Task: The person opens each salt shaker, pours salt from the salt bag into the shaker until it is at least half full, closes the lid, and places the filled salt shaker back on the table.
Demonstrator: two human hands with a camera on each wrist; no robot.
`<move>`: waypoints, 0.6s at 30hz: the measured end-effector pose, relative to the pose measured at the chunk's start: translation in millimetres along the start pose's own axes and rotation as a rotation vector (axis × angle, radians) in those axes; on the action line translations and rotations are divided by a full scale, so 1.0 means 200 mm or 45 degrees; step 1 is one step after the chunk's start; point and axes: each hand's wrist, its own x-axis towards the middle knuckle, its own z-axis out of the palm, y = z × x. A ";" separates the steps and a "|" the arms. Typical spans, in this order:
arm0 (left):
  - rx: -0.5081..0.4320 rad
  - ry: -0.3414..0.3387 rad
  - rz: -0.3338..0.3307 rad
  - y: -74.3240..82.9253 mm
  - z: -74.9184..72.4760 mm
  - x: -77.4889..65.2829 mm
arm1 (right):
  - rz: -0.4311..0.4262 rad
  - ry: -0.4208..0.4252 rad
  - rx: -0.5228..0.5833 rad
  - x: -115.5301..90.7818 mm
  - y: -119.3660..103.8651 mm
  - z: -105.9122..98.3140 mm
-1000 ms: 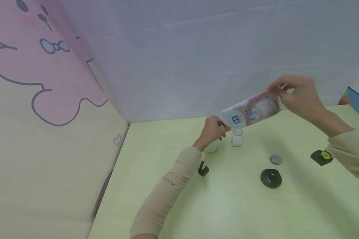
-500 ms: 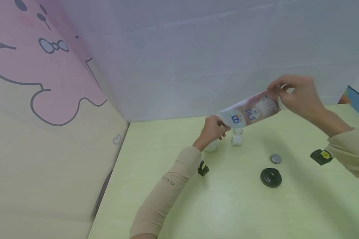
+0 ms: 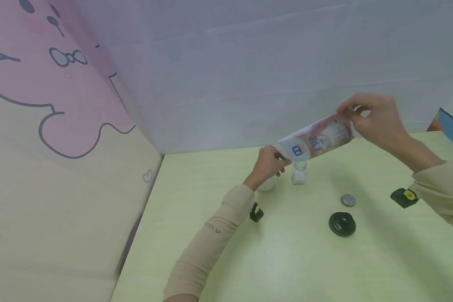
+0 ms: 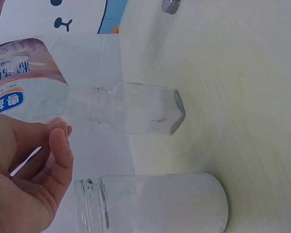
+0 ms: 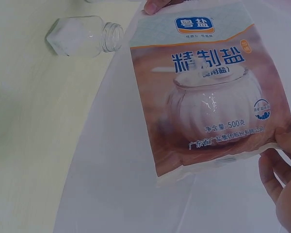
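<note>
A printed salt bag (image 3: 317,139) hangs tilted above the table, its pale end lower and to the left. My left hand (image 3: 267,162) pinches it near that end; my right hand (image 3: 379,119) pinches the raised bottom edge (image 5: 218,165). In the left wrist view, the bag's lower end lies by the mouth of a small glass jar (image 4: 143,109), which stands uncapped. Whether salt is flowing, and how full this jar is, I cannot tell. A larger glass jar (image 4: 160,204) with white contents stands beside it, partly hidden behind my left hand in the head view.
A metal lid with holes (image 3: 348,200) and a round black lid (image 3: 342,224) lie on the pale green table (image 3: 287,260), right of the jars. A pale cloth (image 3: 226,75) hangs along the back edge, and a bear-printed curtain (image 3: 71,105) on the left.
</note>
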 end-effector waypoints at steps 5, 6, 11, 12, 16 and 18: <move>-0.010 0.005 0.003 0.00 0.00 0.00 | -0.004 0.007 0.006 0.00 0.00 0.00; -0.012 0.005 0.003 0.00 0.00 0.00 | -0.003 0.007 0.006 0.00 0.00 0.00; -0.006 0.006 0.004 0.00 0.00 0.00 | -0.011 0.004 -0.002 0.00 -0.01 -0.01; 0.001 0.008 0.007 0.00 0.00 0.00 | -0.015 0.004 -0.001 0.00 -0.01 -0.01; 0.011 0.010 0.022 0.00 0.00 -0.01 | -0.028 0.009 0.006 0.00 -0.01 -0.01; 0.006 0.008 0.029 0.00 0.00 -0.01 | -0.031 0.009 0.012 0.00 -0.02 -0.01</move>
